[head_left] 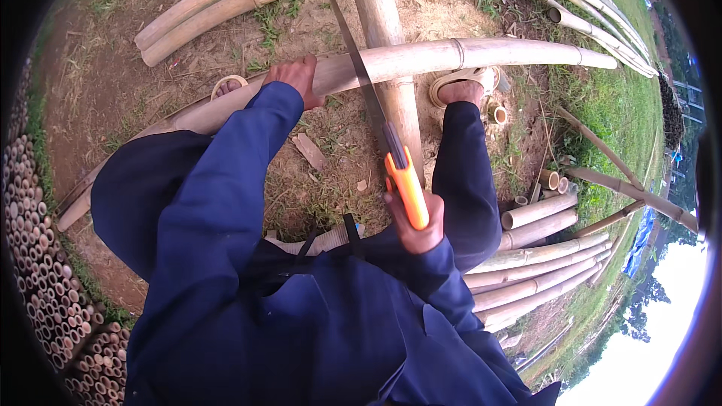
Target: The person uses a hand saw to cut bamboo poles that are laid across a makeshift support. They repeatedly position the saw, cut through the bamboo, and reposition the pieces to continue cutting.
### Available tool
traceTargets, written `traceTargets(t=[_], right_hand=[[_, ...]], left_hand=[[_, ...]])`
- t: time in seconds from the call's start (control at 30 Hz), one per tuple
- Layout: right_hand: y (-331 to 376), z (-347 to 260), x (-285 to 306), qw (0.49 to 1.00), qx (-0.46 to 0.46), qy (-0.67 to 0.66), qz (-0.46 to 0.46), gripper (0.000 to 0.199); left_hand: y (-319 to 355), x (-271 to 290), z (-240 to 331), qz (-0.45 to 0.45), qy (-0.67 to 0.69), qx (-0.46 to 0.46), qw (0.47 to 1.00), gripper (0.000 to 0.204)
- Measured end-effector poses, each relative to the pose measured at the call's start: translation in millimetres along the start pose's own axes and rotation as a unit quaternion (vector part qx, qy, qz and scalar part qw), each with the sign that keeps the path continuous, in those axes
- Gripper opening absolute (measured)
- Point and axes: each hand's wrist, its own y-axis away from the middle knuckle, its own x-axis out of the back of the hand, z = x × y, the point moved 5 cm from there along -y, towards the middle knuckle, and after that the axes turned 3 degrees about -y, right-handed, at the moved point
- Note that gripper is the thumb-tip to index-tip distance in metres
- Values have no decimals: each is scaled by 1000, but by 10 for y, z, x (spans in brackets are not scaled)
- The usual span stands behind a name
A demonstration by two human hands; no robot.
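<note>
Outdoor ground of brown bare earth (79, 105) is shown in daylight, broken by scattered green tufts and paler dusty patches. Along the left edge, the view is lined by a tall pile of cut tan bamboo tubes (45, 271), whose round open ends are turned outward. On the right, a sloping green grass field (624, 128) is crossed by slender tan crossed bamboo poles (639, 194); pale stacked bamboo lengths (541, 282) are laid nearby. Beyond, crumpled bright blue sheeting (641, 240) is seen, and dark green leafy trees (638, 317) are backlit by a glaring white sky (662, 346).
</note>
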Motion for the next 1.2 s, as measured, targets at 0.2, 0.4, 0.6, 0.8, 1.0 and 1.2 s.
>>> traceTargets(t=[0.2, 0.4, 0.6, 0.8, 1.0, 1.2], right_hand=[[540, -53, 177, 1000, 5, 16, 0, 11], [156, 55, 142, 999, 25, 19, 0, 15], [199, -54, 71, 1000, 27, 4, -5, 11], [526, -131, 187, 997, 36, 70, -17, 11], [241, 6, 57, 1000, 19, 22, -3, 13], [678, -125, 300, 996, 56, 62, 7, 9]], left_hand=[[-74, 216, -122, -22, -14, -1, 1000, 75], [-64, 79, -32, 47, -27, -10, 998, 70], [-48, 121, -106, -11, -32, -1, 999, 76], [-66, 96, -17, 17, -26, 0, 1000, 75], [-79, 101, -98, -14, -25, -8, 1000, 80], [-79, 118, -41, 7, -31, 2, 999, 75]])
